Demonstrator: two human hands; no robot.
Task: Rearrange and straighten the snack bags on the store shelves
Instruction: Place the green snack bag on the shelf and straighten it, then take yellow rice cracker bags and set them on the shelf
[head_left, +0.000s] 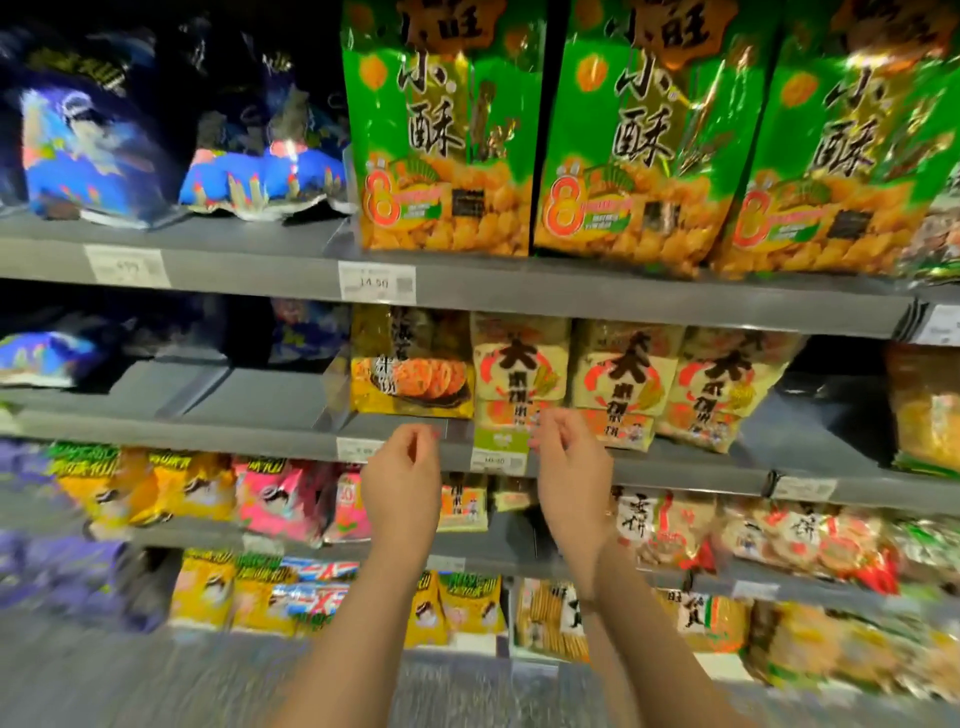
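1. Left hand (402, 480): raised in front of the second shelf's edge (208, 434), fingers loosely curled, holding nothing.
2. Right hand (569, 467): raised beside the left, fingers loosely curled, empty; fingertips just in front of the lower edge of a cream snack bag (519, 374).
3. Cream snack bags with red rings: three in a row on the second shelf; the rightmost (727, 384) tilts.
4. Yellow cracker bag (413, 364): second shelf, touching the left of the cream row.
5. Green snack bags (447, 130): three upright, top shelf.
6. Blue bags (88, 150): top shelf, left, slumped.
7. Price tag (376, 282): top shelf rail.
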